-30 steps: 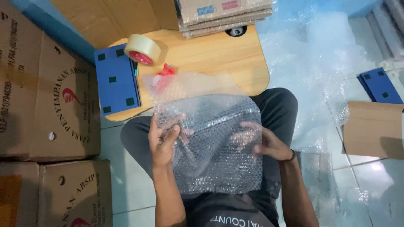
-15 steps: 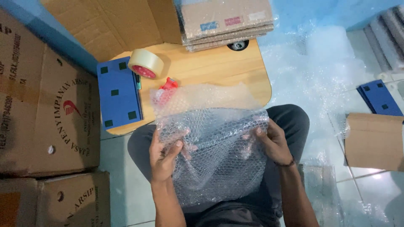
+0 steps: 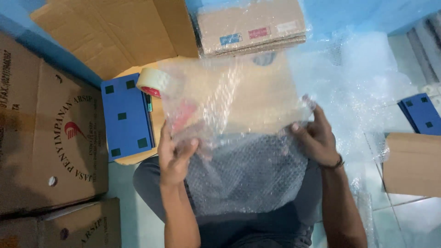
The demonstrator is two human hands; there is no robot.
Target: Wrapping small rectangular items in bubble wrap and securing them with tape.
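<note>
Left hand and right hand each clamp an edge of the clear bubble-wrap sheet, raised above the wooden bench.

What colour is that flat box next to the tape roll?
The flat box is blue with small dark green squares on it, beside the tape roll. The head view shows it best.

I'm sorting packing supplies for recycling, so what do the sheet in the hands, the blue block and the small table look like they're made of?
The sheet looks like clear plastic bubble wrap: see-through, glossy, covered in small air pockets. The blue block seems to be matte foam or plastic with dark square patches; which one is unclear. The small table looks like light wood or laminate, smooth, with a rounded corner.
</note>
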